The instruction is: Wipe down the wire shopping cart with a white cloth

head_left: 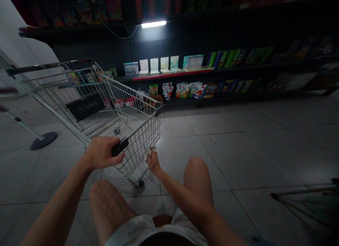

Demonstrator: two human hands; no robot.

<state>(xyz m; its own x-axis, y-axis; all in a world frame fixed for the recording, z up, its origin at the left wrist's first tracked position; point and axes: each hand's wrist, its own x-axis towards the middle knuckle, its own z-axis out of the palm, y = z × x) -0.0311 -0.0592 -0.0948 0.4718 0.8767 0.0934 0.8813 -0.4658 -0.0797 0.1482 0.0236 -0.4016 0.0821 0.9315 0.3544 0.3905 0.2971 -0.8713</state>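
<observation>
A metal shopping cart (143, 133) stands before me, its wire front end turned my way. My left hand (102, 152) is closed around the black corner bumper (120, 147) on the cart's top rim. Lower and to the right, my right hand (153, 161) grips a crumpled white cloth (147, 156) against the wire mesh of the cart's front. The fingers partly hide the cloth. Below the basket a caster wheel (140, 183) rests on the tiles. Inside the cart a black panel (86, 106) hangs at the handle end.
A dark store shelf (174, 74) with boxes and snack bags runs along the back, lit by a tube light (153, 24). To the left a post's round base (43, 140) stands on the tiled floor. A dark-framed object (304, 194) lies at the right edge.
</observation>
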